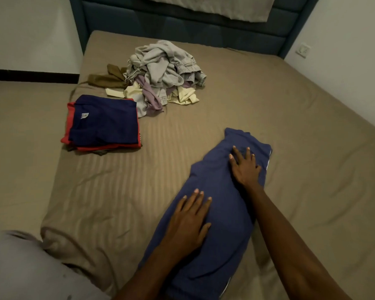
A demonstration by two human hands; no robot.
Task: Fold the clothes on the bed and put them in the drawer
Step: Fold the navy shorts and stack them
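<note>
From the head view, the left hand (188, 215) and right hand (245, 164) lie flat, fingers straight and spread, on a blue garment (217, 204) folded lengthwise, likely smoothing it before the next fold. Beyond the fingertips, up and left, sit a folded stack (104, 123) and an unfolded pile (162, 74). The bed (268, 94) wears a tan sheet; a dark headboard (182, 22) meets pale walls. No drawer shows.

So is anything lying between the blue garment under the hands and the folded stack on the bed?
Nothing visible: only bare sheet lies between the blue garment and the folded stack. The unfolded pile sits farther back. No drawer is in view.
</note>
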